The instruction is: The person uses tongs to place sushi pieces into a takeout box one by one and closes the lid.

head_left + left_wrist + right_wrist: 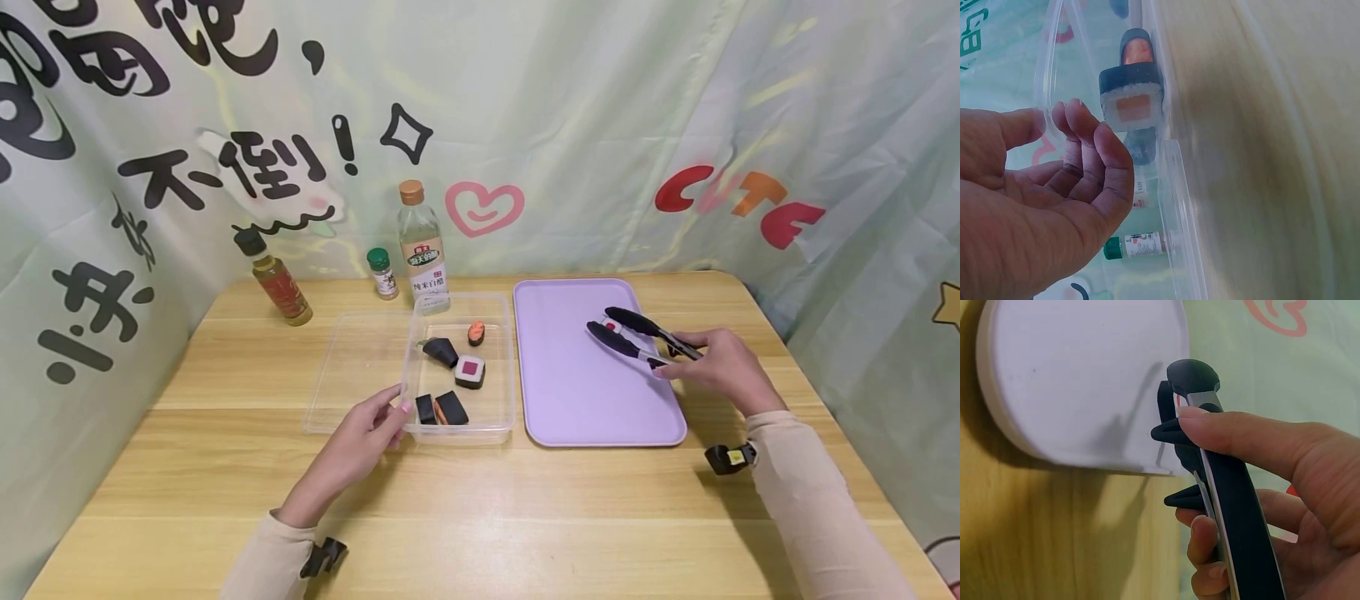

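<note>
My right hand (pixel 678 362) grips black tongs (pixel 637 333) above the lilac tray (pixel 585 400). A small white and red sushi piece (pixel 611 326) sits between the tong tips. In the right wrist view, thumb and fingers (pixel 1241 434) curl round the tong handle (pixel 1238 512) beside the tray (pixel 1072 381). My left hand (pixel 396 410) is at the near left corner of a clear container (pixel 502 417), pinching its rim (pixel 1047 119) between thumb and fingertips. The container holds several sushi pieces, among them a maki roll (pixel 470 371) and a salmon piece (pixel 476 332).
A clear lid (pixel 352 367) lies flat to the left of the container. At the table's back stand an oil bottle (pixel 273 279), a green-capped spice jar (pixel 383 272) and a tall vinegar bottle (pixel 422 246). A printed cloth backdrop surrounds the wooden table (pixel 480 517).
</note>
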`<state>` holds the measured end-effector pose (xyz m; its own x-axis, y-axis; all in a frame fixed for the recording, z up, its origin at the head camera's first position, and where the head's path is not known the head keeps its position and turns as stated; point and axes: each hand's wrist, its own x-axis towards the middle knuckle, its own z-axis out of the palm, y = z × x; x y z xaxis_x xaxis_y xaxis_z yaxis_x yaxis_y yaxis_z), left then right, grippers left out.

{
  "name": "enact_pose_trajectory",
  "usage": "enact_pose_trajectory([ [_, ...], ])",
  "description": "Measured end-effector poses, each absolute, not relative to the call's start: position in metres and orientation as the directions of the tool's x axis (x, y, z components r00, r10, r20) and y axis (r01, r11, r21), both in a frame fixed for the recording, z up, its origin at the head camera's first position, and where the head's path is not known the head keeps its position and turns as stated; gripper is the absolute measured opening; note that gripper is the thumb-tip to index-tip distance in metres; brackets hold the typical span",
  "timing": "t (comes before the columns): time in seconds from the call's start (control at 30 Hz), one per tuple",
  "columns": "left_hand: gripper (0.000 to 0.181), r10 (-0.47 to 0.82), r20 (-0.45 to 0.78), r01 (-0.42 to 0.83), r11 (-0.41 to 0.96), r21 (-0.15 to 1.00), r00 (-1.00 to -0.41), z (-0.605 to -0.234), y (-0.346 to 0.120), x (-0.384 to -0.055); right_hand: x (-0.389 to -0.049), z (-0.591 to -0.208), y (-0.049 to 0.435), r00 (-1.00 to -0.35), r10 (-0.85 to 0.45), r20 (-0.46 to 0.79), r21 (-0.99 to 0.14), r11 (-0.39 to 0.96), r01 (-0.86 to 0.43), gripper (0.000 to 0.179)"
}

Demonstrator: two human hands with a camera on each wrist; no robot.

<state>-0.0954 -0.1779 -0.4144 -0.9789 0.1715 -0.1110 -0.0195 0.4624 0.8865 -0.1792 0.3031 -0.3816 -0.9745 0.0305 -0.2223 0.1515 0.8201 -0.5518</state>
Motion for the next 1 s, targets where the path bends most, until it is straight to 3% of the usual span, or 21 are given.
enact_pose_trajectory([
  [1.0, 0.052, 0.174, -0.119, -0.029, 0.450, 0.893, -0.977, -0.4139, -0.1778, -0.0954, -0.1763, -0.3810, 0.3017, -0.982, 0.019, -0.189, -0.567, 0.814, 0.125, 0.081],
])
